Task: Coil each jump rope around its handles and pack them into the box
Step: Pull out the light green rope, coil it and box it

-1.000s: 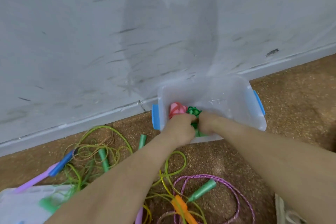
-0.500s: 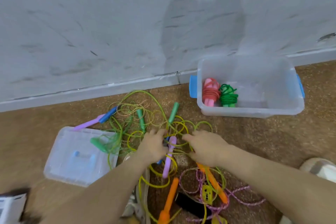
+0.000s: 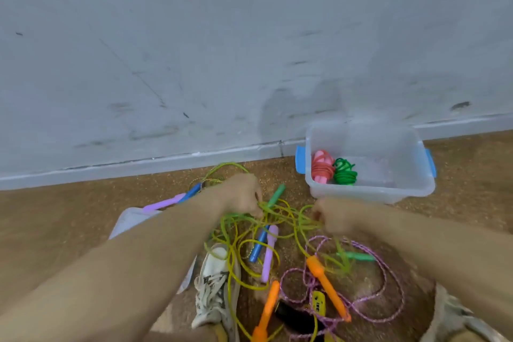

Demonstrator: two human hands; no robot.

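A clear plastic box with blue latches stands by the wall at the right. Inside it lie a coiled pink rope and a coiled dark green rope. A tangle of loose ropes lies on the brown floor. My left hand is closed on the light green cord near a green handle. My right hand is closed on the same green cord further right. Below lie blue, lilac and two orange handles, and a purple braided rope.
The box lid lies on the floor at the left, partly under my left arm. A white sneaker is at the bottom centre, another shoe at the bottom right. A grey wall runs behind. A blue-and-lilac handle pair lies near the lid.
Both hands left the box, where they had set down the coiled green rope, came back to the floor tangle and closed on the light green cord, pulling it apart between them.
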